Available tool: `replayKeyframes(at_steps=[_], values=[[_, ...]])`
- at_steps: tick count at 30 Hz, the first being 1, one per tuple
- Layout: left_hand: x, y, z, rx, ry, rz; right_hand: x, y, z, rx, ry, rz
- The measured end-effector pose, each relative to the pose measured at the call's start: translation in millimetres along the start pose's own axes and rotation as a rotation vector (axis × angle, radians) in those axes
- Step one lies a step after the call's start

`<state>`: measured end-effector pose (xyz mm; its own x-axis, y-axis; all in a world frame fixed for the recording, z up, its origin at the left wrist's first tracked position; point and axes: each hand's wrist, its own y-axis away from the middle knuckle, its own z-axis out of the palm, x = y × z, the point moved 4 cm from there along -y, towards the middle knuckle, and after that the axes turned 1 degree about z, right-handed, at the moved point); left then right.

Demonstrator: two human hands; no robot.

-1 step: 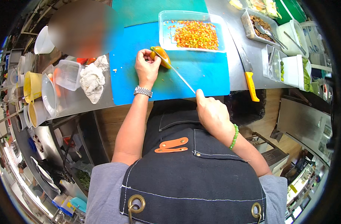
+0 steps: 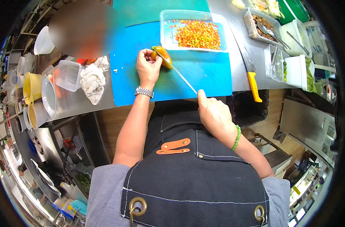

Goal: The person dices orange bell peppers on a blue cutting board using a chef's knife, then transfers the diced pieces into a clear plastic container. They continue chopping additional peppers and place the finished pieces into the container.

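A yellow-orange bell pepper (image 2: 166,59) with a green stem end lies on the blue cutting board (image 2: 134,90). My left hand (image 2: 148,66) is closed on its left side, fingertips curled against it. My right hand (image 2: 215,113) grips a long thin-bladed knife (image 2: 184,80) near the board's front edge; the handle is hidden inside my fist. The blade slants up and left, its far end at the pepper. Beyond the pepper, a clear plastic container (image 2: 167,41) holds finely diced red, orange and yellow pepper (image 2: 198,36).
Right of the board lies a second knife with a yellow handle (image 2: 255,87), overhanging the table edge. Farther right stand a tub of brown food (image 2: 261,24) and white containers (image 2: 296,72). A crumpled white cloth (image 2: 92,83) and an upturned clear tub (image 2: 68,75) sit at left.
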<state>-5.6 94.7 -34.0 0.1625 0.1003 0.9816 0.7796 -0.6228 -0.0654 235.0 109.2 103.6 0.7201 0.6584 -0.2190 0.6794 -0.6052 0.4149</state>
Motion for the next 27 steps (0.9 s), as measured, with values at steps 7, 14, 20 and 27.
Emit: replayKeyframes(at_steps=[7,14,20,27], values=[[5,-3,-1,0.005,-0.071,0.038,-1,7,-7,-0.018,0.016,0.013],[-2,-14,-1,0.035,-0.095,0.122,-4,-13,1,0.123,-0.015,-0.081],[1,-12,-1,0.037,-0.139,0.155,6,-19,-1,0.158,0.029,-0.094],[-5,-11,-1,0.024,-0.145,0.137,13,-41,18,0.102,-0.011,-0.09]])
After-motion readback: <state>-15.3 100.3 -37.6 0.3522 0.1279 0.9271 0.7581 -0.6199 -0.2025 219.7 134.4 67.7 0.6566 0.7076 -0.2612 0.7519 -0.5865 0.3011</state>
